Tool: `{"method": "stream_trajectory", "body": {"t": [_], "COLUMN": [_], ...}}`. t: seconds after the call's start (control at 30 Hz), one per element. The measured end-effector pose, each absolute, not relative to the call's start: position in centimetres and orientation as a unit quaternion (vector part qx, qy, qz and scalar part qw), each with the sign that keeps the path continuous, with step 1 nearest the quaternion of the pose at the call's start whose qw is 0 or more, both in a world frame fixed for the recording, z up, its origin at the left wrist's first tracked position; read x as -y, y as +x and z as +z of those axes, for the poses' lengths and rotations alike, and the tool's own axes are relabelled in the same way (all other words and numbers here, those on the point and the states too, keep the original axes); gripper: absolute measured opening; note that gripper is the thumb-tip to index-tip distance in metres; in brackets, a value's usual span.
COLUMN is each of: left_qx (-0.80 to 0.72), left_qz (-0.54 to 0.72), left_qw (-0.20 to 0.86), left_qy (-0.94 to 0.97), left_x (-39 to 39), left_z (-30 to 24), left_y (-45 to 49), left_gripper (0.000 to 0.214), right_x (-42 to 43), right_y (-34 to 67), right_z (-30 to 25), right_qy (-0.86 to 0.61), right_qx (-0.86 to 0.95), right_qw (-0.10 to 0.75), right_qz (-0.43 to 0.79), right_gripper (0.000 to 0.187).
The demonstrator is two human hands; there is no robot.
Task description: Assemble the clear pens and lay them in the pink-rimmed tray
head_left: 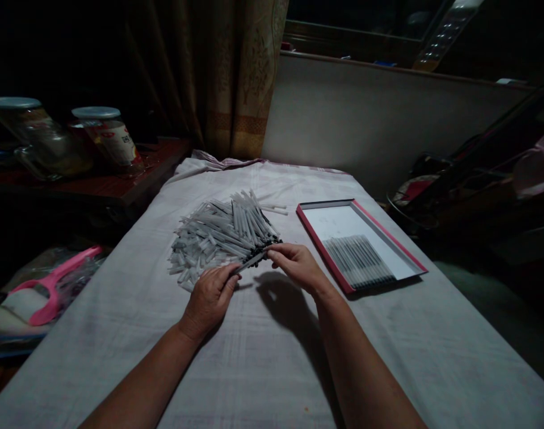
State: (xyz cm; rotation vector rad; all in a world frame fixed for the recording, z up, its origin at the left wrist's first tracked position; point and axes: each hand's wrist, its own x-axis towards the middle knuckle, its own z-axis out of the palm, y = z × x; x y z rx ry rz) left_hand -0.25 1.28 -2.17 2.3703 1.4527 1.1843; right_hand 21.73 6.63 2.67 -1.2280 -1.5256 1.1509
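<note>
A slim pen with a dark end spans the gap between my two hands, just over the near edge of a big pile. My left hand pinches its left end, and the fingertips of my right hand close on its right end. The pile holds many translucent whitish pens or pen tubes, with black tips bunched beside my right fingers. To the right lies a shallow red-edged box. In its near part, a row of similar pens lies side by side, dark ends toward me.
A pale checked cloth covers the table. On the left, a dark red side table bears a lidded jar and a glass mug. Below it is a pink plastic handle. A curtain hangs behind.
</note>
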Motion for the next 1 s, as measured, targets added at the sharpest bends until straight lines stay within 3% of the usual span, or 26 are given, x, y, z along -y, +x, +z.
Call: {"method": "stream_trajectory", "body": {"t": [0.07, 0.23, 0.37, 0.5, 0.63, 0.83, 1.0], "left_qx": [-0.476, -0.472, -0.461, -0.449, -0.454, -0.457, -0.446], "left_qz": [0.392, 0.397, 0.392, 0.385, 0.383, 0.369, 0.361], "left_qw": [0.057, 0.064, 0.073, 0.085, 0.087, 0.078, 0.065], "left_qy": [0.785, 0.785, 0.793, 0.802, 0.799, 0.806, 0.817], "left_x": [-1.2, -1.1, -0.9, -0.7, -0.8, -0.9, -0.8], "left_z": [-2.2, -2.2, -2.0, -1.9, -2.0, -2.0, -1.8], "left_y": [-0.3, -0.2, 0.0, 0.0, 0.0, -0.1, 0.0], "left_gripper": [0.027, 0.026, 0.026, 0.026, 0.025, 0.025, 0.024], "right_x": [-6.9, -7.7, -7.6, -7.5, -6.9, -3.5, -1.9], "right_y": [22.1, 23.8, 23.9, 23.4, 23.4, 23.1, 22.4], "right_z": [1.8, 0.0, -0.7, -0.5, -0.1, -0.1, -0.4], "right_qy": [-0.509, -0.63, -0.635, -0.643, -0.636, -0.525, -0.526], "right_qx": [0.637, 0.69, 0.732, 0.738, 0.722, 0.661, 0.612], "right_qw": [0.4, 0.313, 0.217, 0.181, 0.24, 0.418, 0.449], "right_qz": [0.42, 0.168, 0.117, 0.092, 0.129, 0.336, 0.384], "right_gripper": [0.026, 0.026, 0.025, 0.018, 0.018, 0.019, 0.021]}}
